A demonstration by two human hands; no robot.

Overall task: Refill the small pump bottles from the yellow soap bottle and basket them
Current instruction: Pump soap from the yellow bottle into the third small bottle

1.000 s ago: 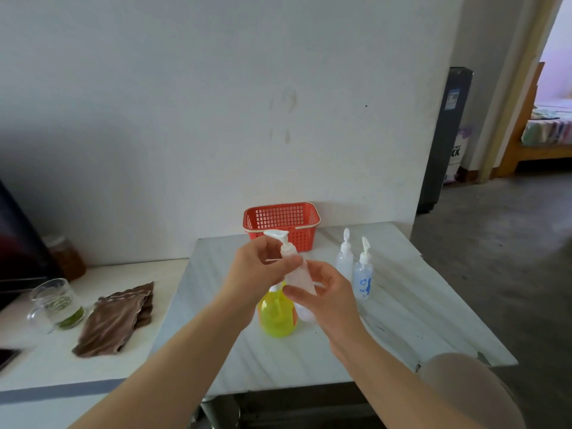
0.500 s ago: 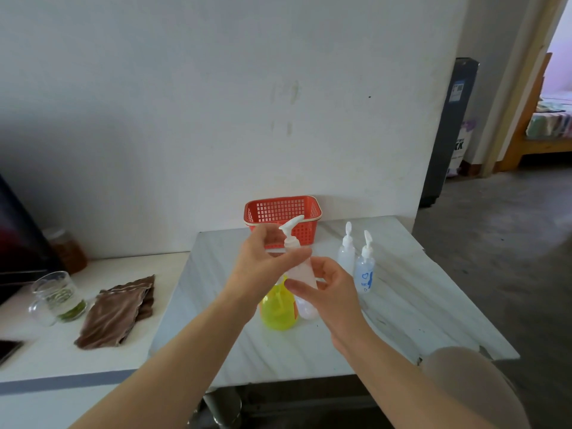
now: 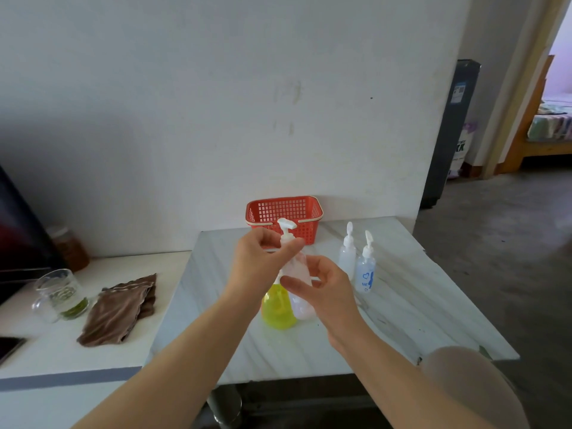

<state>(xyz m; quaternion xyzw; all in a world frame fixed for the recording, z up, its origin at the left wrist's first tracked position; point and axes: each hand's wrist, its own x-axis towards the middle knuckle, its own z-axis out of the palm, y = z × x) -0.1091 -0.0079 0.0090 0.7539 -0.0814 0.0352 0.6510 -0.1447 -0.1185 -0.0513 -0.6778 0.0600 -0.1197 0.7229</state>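
I hold a small translucent pump bottle (image 3: 297,267) above the marble table (image 3: 402,320). My left hand (image 3: 258,264) pinches its white pump collar just under the nozzle. My right hand (image 3: 325,289) grips the bottle's body from the right. Right behind them stands the yellow soap bottle (image 3: 277,308), its pump top hidden by my hands. Another pale bottle (image 3: 305,308) stands beside it, mostly hidden. Two more small pump bottles, one plain (image 3: 347,255) and one with blue print (image 3: 366,267), stand upright to the right. The red basket (image 3: 283,216) sits at the wall.
On the lower white counter to the left lie a brown cloth (image 3: 122,308), a glass cup (image 3: 60,294), a brown jar (image 3: 69,247) and a dark phone (image 3: 9,348) at the edge. My knee (image 3: 470,385) shows at the table's front right corner.
The pump nozzle has turned under my left hand, from pointing left, to right, now right again but higher. The held bottle stays in both hands.
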